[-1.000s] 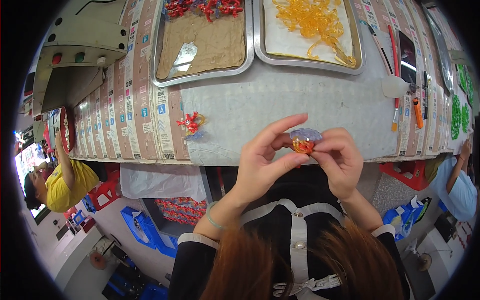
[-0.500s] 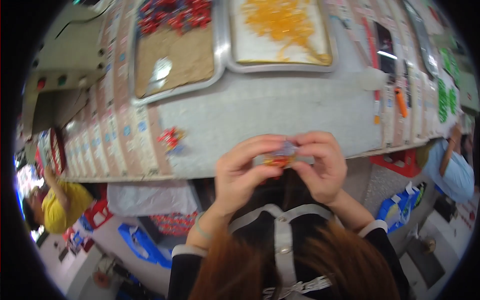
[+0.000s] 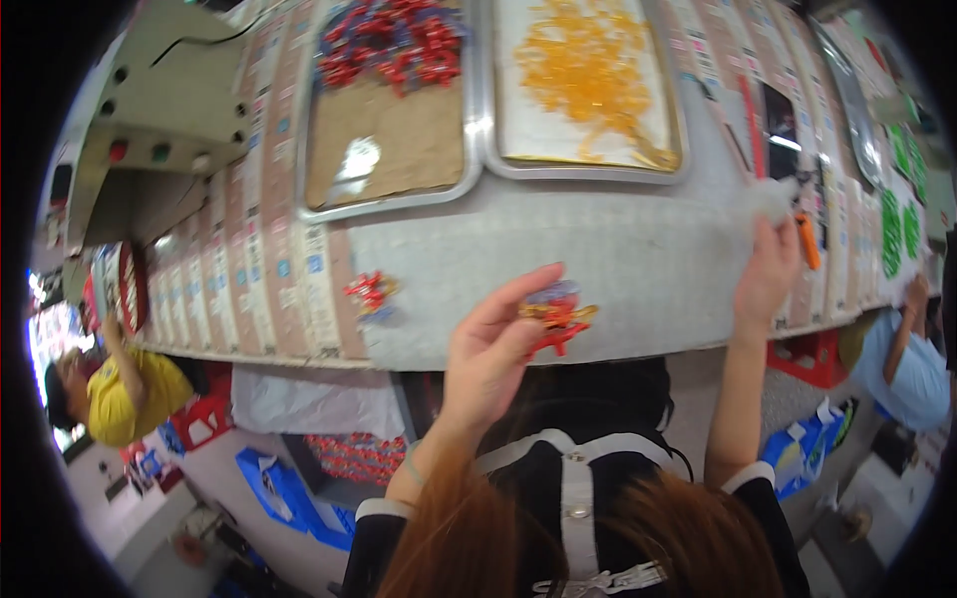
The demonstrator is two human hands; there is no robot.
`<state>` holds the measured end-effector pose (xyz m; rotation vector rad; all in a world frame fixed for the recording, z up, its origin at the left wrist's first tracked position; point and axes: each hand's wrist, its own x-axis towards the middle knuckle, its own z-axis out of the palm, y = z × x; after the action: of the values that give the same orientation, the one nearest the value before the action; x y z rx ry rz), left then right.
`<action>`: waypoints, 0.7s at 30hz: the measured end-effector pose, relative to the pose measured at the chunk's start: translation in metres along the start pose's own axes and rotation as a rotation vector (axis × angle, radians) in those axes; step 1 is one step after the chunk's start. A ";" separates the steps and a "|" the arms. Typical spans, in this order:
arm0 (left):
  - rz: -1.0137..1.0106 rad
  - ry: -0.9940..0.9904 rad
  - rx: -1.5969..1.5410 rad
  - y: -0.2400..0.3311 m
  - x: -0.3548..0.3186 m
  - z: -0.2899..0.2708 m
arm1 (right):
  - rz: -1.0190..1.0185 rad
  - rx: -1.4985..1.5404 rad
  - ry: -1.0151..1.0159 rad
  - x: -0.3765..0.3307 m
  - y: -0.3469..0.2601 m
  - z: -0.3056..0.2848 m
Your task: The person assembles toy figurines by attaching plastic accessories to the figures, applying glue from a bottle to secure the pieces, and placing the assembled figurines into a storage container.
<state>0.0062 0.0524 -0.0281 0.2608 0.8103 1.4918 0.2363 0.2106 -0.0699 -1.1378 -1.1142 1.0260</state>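
Note:
My left hand [image 3: 488, 349] pinches a small plastic toy figure [image 3: 560, 317] in red, yellow and clear purple between thumb and fingers, above the table's front edge. Out to the right, my right hand [image 3: 770, 269] has its fingertips closed on a small whitish, bottle-like thing [image 3: 771, 199]; blur hides its exact shape. A similar red, yellow and purple toy figure [image 3: 371, 293] lies on the table left of my left hand.
A metal tray [image 3: 394, 207] holds red and purple plastic pieces; beside it another tray [image 3: 588, 174] holds yellow ones. An orange-handled tool [image 3: 807, 242], a red stick [image 3: 750, 125] and a dark phone-like slab [image 3: 781, 130] lie right. A control box [image 3: 174, 130] stands left. Co-workers [image 3: 130, 394] sit on both sides.
My right hand has left the toy figure and moved right to the whitish bottle-like thing. My left hand keeps the figure alone. The whole view has shifted slightly.

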 end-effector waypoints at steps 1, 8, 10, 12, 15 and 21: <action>0.018 0.028 0.017 0.000 -0.001 -0.001 | 0.018 0.026 -0.021 -0.012 -0.019 0.013; 0.277 0.050 0.359 -0.005 -0.004 -0.005 | 0.513 0.318 -0.467 -0.082 -0.073 0.040; 0.404 0.075 0.479 -0.006 -0.004 -0.006 | 0.437 0.207 -0.477 -0.093 -0.081 0.051; 0.442 0.091 0.528 -0.007 -0.005 -0.006 | 0.404 0.213 -0.481 -0.099 -0.082 0.058; 0.518 0.122 0.610 -0.007 -0.004 -0.007 | 0.274 0.156 -0.449 -0.103 -0.082 0.060; 0.650 0.181 0.805 -0.005 -0.005 -0.009 | -0.119 0.013 -0.487 -0.107 -0.076 0.047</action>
<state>0.0056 0.0441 -0.0360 1.0814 1.5567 1.7219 0.1766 0.1020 -0.0053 -0.8163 -1.5353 1.2495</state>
